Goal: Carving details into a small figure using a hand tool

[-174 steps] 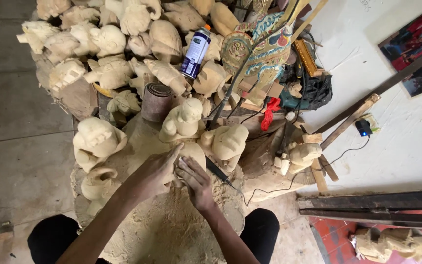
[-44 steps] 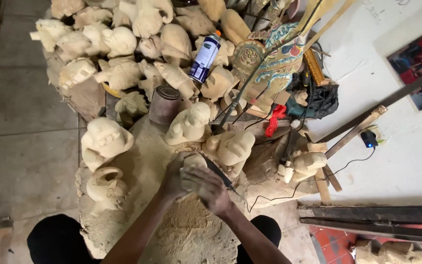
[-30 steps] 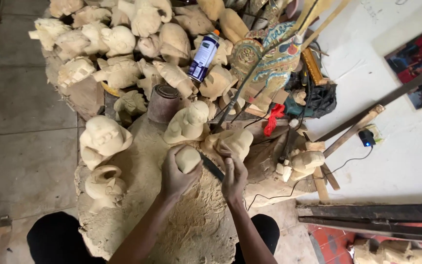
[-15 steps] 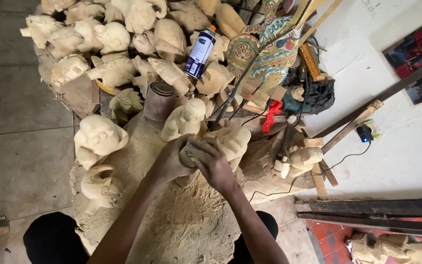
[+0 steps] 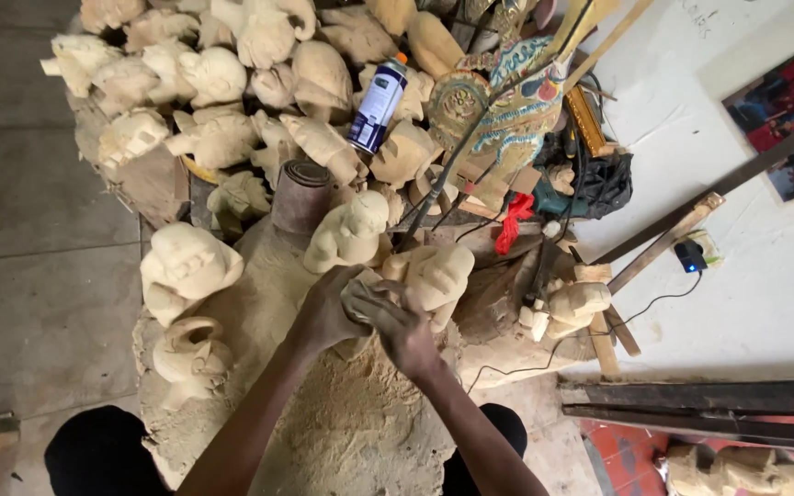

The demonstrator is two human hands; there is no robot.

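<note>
Both hands close their grip on one small pale wooden carving (image 5: 357, 296), held just above a mound of sawdust (image 5: 342, 422) at the middle of the view. From the left, the left hand (image 5: 323, 312) cups the piece from below and from its side, fingers wrapped round it. The right hand (image 5: 402, 326) lies over the top and the near side of it, fingers curled down, so that only a small patch of the wood shows between the two hands. Whether the right hand holds a tool as well cannot be told.

Far left, on the edge of the sawdust, sit a round carved head (image 5: 186, 266) and, nearer the person, a small carved jug shape (image 5: 181, 349). Behind the hands stands a brown roll of sandpaper (image 5: 300, 197), with a carved figure (image 5: 346, 230) just beside it. Another pale carving (image 5: 438, 276) is close to the right hand, on its far side. Further back a heap of unfinished carvings (image 5: 232, 73) fills the top of the view, and a blue and white spray can (image 5: 379, 101) lies tilted on it. To the right leans a painted puppet (image 5: 516, 101), then a red rag (image 5: 512, 220), and long wooden sticks (image 5: 663, 239) rest against the white wall.
</note>
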